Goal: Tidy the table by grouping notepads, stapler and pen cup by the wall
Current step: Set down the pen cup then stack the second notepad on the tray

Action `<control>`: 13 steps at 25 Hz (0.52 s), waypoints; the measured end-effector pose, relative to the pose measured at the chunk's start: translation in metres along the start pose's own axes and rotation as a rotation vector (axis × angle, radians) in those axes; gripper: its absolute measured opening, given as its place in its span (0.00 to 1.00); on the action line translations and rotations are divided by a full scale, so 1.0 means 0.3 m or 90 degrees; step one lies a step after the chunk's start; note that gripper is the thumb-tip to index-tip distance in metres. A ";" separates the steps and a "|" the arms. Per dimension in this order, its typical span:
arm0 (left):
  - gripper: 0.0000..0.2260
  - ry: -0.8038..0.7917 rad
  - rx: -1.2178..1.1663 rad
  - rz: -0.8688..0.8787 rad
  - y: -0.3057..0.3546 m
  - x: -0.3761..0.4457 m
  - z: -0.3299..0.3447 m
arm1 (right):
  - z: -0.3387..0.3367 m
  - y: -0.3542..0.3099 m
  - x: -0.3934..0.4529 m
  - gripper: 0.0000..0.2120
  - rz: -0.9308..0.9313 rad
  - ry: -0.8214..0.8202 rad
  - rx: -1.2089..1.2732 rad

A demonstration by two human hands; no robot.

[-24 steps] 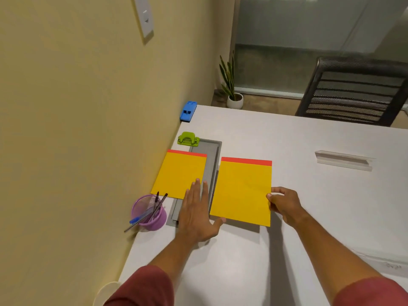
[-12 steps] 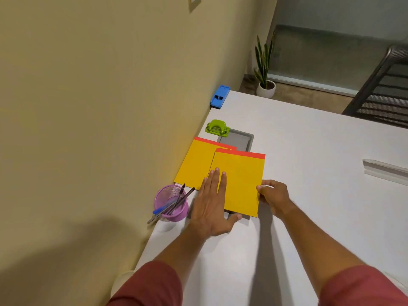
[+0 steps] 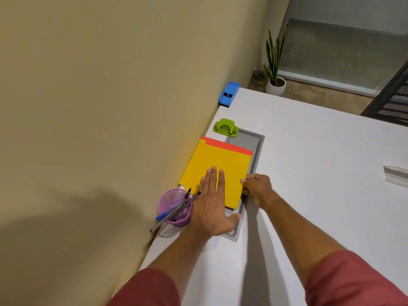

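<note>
The stacked notepads [image 3: 217,166] are pressed flat by the straight-fingered left hand [image 3: 210,206]; their right edge is pinched by the right hand [image 3: 257,188].

— Can you read any writing, label or number from where you stand?
— No, you have nothing legible in front of you: the yellow notepads [image 3: 217,171], the blue stapler [image 3: 228,94] and the purple pen cup [image 3: 174,206] all show plain surfaces.
</note>
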State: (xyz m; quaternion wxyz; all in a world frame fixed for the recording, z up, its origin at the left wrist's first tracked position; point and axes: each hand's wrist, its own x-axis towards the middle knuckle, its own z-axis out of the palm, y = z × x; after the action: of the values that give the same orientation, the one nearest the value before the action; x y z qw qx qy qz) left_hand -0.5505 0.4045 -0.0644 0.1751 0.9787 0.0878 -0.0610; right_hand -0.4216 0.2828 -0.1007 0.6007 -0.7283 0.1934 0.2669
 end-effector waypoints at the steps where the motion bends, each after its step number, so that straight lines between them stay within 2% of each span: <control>1: 0.57 0.001 -0.004 -0.001 0.000 0.005 0.001 | 0.015 -0.008 0.005 0.04 -0.002 0.000 -0.001; 4: 0.57 0.011 0.000 0.000 -0.004 0.015 0.002 | 0.053 -0.021 0.023 0.04 -0.002 0.010 -0.006; 11: 0.57 0.018 0.005 -0.009 -0.020 0.037 0.003 | 0.076 -0.025 0.047 0.14 -0.026 0.058 -0.102; 13: 0.56 0.017 0.006 -0.007 -0.020 0.040 0.003 | 0.077 -0.023 0.044 0.12 -0.035 0.065 -0.132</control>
State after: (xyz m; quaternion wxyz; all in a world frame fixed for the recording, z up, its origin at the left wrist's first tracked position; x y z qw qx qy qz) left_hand -0.5401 0.4114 -0.0690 0.1687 0.9798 0.0951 -0.0492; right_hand -0.4106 0.3073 -0.1067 0.5185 -0.8043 0.1748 0.2318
